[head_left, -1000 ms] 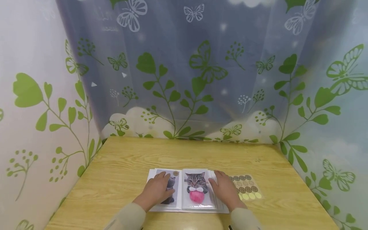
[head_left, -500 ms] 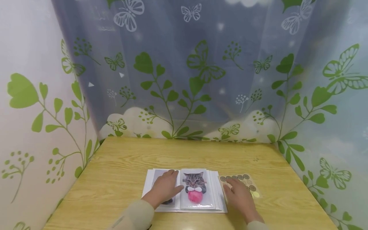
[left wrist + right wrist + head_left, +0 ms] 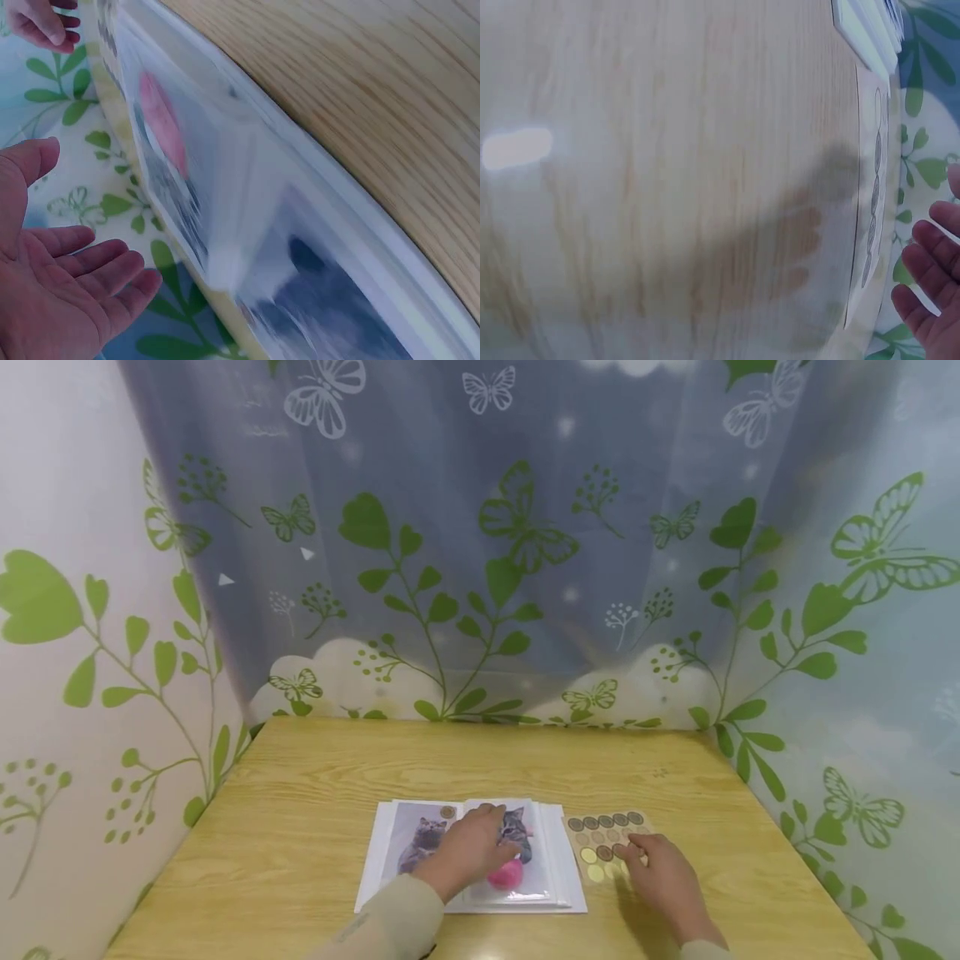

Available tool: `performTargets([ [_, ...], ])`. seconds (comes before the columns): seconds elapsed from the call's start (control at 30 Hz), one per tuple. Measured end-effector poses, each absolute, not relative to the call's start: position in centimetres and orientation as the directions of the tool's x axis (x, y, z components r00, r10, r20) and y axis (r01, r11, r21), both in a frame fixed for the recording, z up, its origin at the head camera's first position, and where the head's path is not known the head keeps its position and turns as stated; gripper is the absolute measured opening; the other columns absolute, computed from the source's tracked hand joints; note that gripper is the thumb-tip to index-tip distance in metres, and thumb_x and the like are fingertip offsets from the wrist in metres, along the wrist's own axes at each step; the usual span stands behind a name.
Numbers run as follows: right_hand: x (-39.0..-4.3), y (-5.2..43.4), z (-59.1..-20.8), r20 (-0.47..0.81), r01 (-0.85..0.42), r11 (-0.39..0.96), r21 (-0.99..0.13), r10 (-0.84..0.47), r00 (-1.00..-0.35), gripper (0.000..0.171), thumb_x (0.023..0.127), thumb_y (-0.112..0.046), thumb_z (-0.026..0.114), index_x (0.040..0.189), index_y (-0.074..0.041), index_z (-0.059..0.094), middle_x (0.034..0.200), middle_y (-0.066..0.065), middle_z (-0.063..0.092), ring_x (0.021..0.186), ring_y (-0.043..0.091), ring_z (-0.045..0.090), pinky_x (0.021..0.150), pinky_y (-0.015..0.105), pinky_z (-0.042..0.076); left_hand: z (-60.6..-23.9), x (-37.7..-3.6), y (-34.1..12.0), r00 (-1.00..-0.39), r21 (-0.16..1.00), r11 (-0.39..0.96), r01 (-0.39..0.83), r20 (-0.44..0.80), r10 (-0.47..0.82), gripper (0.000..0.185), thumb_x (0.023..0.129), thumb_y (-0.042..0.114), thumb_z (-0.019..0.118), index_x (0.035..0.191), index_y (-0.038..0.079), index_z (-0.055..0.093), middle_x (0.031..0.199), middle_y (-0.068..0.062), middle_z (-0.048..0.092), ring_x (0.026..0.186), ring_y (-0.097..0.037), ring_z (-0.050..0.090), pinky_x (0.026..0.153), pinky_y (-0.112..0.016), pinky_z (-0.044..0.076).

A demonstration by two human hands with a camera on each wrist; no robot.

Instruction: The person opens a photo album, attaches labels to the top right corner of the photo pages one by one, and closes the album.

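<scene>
A white photo album (image 3: pixel 572 893) lies spread on the table. Its left page shows a photo of grey cats (image 3: pixel 422 845) with a small round sticker (image 3: pixel 447 812) in the upper corner. On the right page is a cat photo with a pink ball (image 3: pixel 506 876). My left hand (image 3: pixel 468 852) is over this right page, fingers extended and holding nothing, as the left wrist view shows its open palm (image 3: pixel 56 300). My right hand (image 3: pixel 666 881) is over the right part of a sheet of round stickers (image 3: pixel 600 838), its fingers loosely bent, covering several stickers.
The wood-grain table (image 3: pixel 330 768) reaches back to a blue-grey curtain (image 3: pixel 420 468) with butterflies and leaves. Similar printed fabric (image 3: pixel 52 693) hangs along the left and right sides. The sticker sheet lies close beside the album's right edge.
My right hand has left the album's right edge and moved right over the sticker sheet. My left hand has shifted right from the left page to the right page, uncovering the cats photo.
</scene>
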State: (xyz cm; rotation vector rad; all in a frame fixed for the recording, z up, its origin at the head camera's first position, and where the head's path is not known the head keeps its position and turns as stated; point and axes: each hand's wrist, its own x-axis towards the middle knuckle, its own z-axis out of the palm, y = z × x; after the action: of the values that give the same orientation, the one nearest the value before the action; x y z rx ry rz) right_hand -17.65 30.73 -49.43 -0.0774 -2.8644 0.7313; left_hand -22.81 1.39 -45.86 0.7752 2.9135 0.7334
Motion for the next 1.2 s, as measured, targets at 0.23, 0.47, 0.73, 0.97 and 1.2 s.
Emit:
performTargets([
  [0.23, -17.2, 32.0, -49.5, 0.138, 0.044, 0.872, -0.487, 0.126, -0.982, 0.045, 0.102, -0.026, 0.053, 0.125, 0.012, 0.059, 0.122, 0.033, 0.058, 0.114, 0.052, 0.054, 0.097, 0.062, 0.043, -46.4, -22.5, 4.5, -0.862, 0.465, 0.746, 0.477, 0.084, 0.499, 0.067, 0.090, 0.040, 0.070, 0.137, -0.004, 0.053, 0.135, -0.021, 0.056, 0.127, -0.036, 0.052, 0.107, -0.046, 0.043],
  [0.47, -17.2, 33.2, -49.7, 0.128, 0.074, 0.885, -0.461, 0.148, -0.981, 0.049, 0.102, -0.028, 0.053, 0.127, 0.014, 0.056, 0.125, 0.037, 0.055, 0.116, 0.055, 0.051, 0.099, 0.064, 0.041, -47.1, -22.1, 7.0, -0.863, 0.481, 0.737, 0.474, 0.086, 0.498, 0.063, 0.090, 0.040, 0.070, 0.133, -0.004, 0.057, 0.131, -0.022, 0.059, 0.123, -0.037, 0.055, 0.105, -0.048, 0.044],
  [0.73, -17.1, 34.6, -49.8, 0.088, 0.114, 0.878, -0.465, 0.174, -0.981, 0.055, 0.104, -0.033, 0.049, 0.129, 0.015, 0.053, 0.127, 0.038, 0.053, 0.118, 0.056, 0.049, 0.100, 0.065, 0.039, -46.9, -21.5, 9.5, -0.844, 0.431, 0.731, 0.529, 0.173, 0.508, 0.051, 0.085, 0.040, 0.075, 0.120, 0.005, 0.067, 0.101, -0.012, 0.068, 0.091, -0.027, 0.066, 0.077, -0.041, 0.056],
  [0.97, -17.2, 35.6, -50.1, 0.087, 0.134, 0.884, -0.448, 0.192, -0.978, 0.053, 0.101, -0.030, 0.053, 0.128, 0.017, 0.054, 0.124, 0.038, 0.055, 0.116, 0.055, 0.051, 0.099, 0.063, 0.041, -47.5, -21.7, 11.1, -0.858, 0.404, 0.758, 0.512, 0.204, 0.471, 0.049, 0.083, 0.041, 0.076, 0.119, 0.008, 0.069, 0.091, -0.008, 0.064, 0.083, -0.024, 0.063, 0.070, -0.038, 0.053],
  [1.2, -17.4, 35.8, -50.0, 0.080, 0.135, 0.882, -0.451, 0.190, -0.978, 0.050, 0.101, -0.026, 0.053, 0.127, 0.017, 0.054, 0.125, 0.039, 0.054, 0.117, 0.055, 0.050, 0.100, 0.063, 0.040, -48.7, -22.3, 12.1, -0.875, 0.370, 0.793, 0.484, 0.207, 0.437, 0.047, 0.083, 0.044, 0.076, 0.114, 0.008, 0.070, 0.092, -0.008, 0.064, 0.086, -0.025, 0.061, 0.075, -0.041, 0.051],
])
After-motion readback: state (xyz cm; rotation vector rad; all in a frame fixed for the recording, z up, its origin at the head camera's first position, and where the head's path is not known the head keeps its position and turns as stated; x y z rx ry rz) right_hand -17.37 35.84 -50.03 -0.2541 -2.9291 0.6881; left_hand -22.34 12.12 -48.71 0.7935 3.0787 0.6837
